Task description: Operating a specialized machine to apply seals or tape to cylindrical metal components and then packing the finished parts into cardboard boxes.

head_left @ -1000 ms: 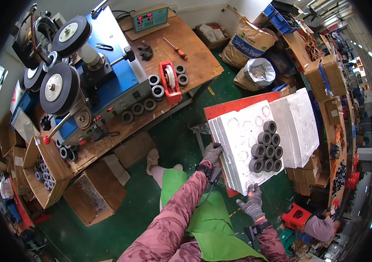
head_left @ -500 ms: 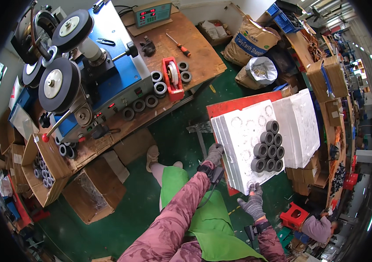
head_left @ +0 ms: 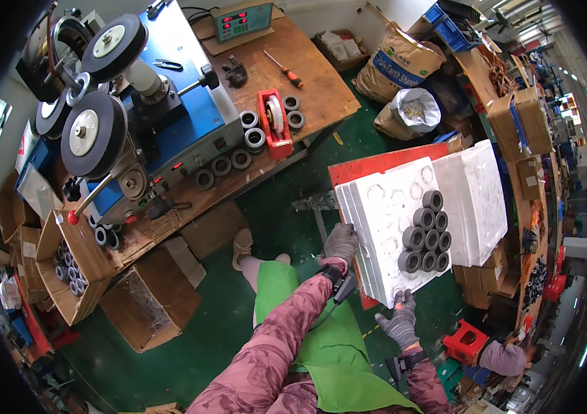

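Observation:
A white foam board (head_left: 386, 207), the top of a stack, carries a cluster of grey ring-shaped parts (head_left: 431, 240) on its right side. Faint round marks show on the bare foam. My left hand (head_left: 341, 243), in a grey glove, is closed at the stack's left edge, its fingertips partly hidden. At the near edge, my right hand (head_left: 400, 324), gloved too, touches the foam with its fingertips, thumb spread away to the left. Beneath the stack shows a red board (head_left: 383, 162), and a second white foam block (head_left: 473, 207) stands to the right.
A blue machine with dark wheels (head_left: 93, 131) sits on the wooden bench (head_left: 321, 83) at left. Beside it are a red tape dispenser (head_left: 276, 124), a screwdriver (head_left: 286, 71) and more rings. Cardboard boxes (head_left: 148, 303) lie below. A person (head_left: 504, 359) is near a red stool (head_left: 464, 341).
My left hand has shifted slightly along the foam's left edge, its wrist turning a little to the right. My right hand and the rings stay as they were.

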A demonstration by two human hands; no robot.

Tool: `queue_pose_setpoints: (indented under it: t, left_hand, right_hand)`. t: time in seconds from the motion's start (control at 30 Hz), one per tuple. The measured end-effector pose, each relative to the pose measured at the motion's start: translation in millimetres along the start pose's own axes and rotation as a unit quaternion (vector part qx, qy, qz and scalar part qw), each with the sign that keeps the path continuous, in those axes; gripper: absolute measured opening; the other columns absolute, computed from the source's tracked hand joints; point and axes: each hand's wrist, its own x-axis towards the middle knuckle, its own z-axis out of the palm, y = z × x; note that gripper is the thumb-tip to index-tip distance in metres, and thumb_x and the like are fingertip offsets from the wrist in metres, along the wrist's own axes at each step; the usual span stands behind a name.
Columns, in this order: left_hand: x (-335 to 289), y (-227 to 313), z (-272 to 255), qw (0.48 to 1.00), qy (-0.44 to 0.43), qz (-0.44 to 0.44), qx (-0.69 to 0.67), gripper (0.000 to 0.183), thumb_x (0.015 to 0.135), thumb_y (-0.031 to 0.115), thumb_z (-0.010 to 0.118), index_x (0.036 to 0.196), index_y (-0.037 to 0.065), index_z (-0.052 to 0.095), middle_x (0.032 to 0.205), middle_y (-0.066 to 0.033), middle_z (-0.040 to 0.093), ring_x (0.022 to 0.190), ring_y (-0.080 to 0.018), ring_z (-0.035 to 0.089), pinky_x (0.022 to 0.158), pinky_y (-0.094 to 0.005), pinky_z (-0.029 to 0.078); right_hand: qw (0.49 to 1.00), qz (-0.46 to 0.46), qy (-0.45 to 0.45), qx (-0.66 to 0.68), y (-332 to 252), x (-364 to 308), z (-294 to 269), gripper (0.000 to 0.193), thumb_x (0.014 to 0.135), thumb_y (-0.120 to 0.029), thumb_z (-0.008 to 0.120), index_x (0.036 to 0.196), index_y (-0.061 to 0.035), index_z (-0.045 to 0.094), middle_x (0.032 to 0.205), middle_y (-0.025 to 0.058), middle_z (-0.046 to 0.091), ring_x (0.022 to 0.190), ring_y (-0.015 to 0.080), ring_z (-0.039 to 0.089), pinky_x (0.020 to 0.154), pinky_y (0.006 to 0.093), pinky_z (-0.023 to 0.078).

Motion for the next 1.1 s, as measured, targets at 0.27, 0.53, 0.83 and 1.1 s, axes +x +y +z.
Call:
queue_pose_setpoints:
  t: [0.27, 0.53, 0.83, 1.1]
  left_hand:
    - [11, 20, -20, 0.996, -0.032, 0.014, 0.087, 0.016, 0.074, 0.021, 0.059, 0.082, 0.008, 0.065, 0.086, -0.0128, 0.059, 0.085, -0.031, 0.06, 0.074, -0.0418, 0.047]
    - [14, 12, -23, 0.994, -0.106, -0.023, -0.006, 0.021, 0.073, 0.025, 0.062, 0.08, 0.005, 0.062, 0.086, -0.0152, 0.06, 0.088, -0.0326, 0.059, 0.077, -0.0415, 0.046]
    - [-28, -2, -48, 0.986, -0.124, 0.047, -0.1, 0.023, 0.075, 0.025, 0.065, 0.079, 0.004, 0.059, 0.076, -0.0166, 0.058, 0.074, -0.0348, 0.059, 0.067, -0.0422, 0.047]
    - [-46, -1, -78, 0.955, -0.247, -0.015, -0.161, 0.02, 0.076, 0.019, 0.059, 0.087, 0.002, 0.06, 0.077, -0.0134, 0.06, 0.071, -0.0221, 0.059, 0.067, -0.034, 0.047]
  right_hand:
    - [0.999, -0.029, 0.029, 0.005, -3, -1, -2, 0.103, 0.061, -0.038, 0.078, 0.139, 0.0013, 0.024, 0.138, 0.0313, 0.021, 0.125, 0.0449, 0.028, 0.105, 0.047, 0.028]
    - [0.999, -0.03, 0.034, -0.002, -2, 0, 0, 0.104, 0.062, -0.038, 0.077, 0.141, -0.0007, 0.022, 0.138, 0.0309, 0.021, 0.125, 0.0449, 0.028, 0.104, 0.0465, 0.029]
    - [0.999, -0.038, 0.035, 0.011, 2, -1, 2, 0.104, 0.062, -0.038, 0.077, 0.141, -0.0007, 0.02, 0.138, 0.0303, 0.022, 0.125, 0.0449, 0.027, 0.104, 0.0464, 0.028]
    - [1.0, 0.001, -0.003, 0.009, -3, 0, -5, 0.101, 0.062, -0.039, 0.077, 0.139, 0.0018, 0.026, 0.138, 0.0295, 0.023, 0.127, 0.0422, 0.027, 0.105, 0.0434, 0.029]
